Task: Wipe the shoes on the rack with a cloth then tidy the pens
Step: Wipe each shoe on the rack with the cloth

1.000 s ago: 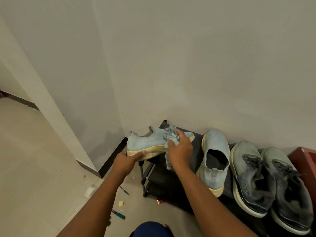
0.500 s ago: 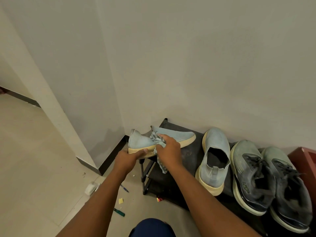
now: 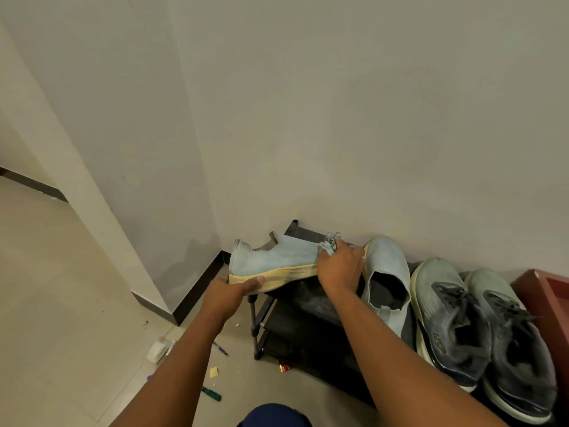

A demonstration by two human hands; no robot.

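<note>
Sliding along now, the right hand has carried the cloth from the middle of the shoe up to its toe end, and the shoe sits flatter than a moment ago. Head view: fingers curled round the bunched cloth, pressing it on the pale blue upper. Left hand grips the yellowed sole at the heel, thumb on top, holding the shoe over the black rack's left end. Its twin and two dark trainers rest on the rack. Pens lie scattered on the floor below.
</note>
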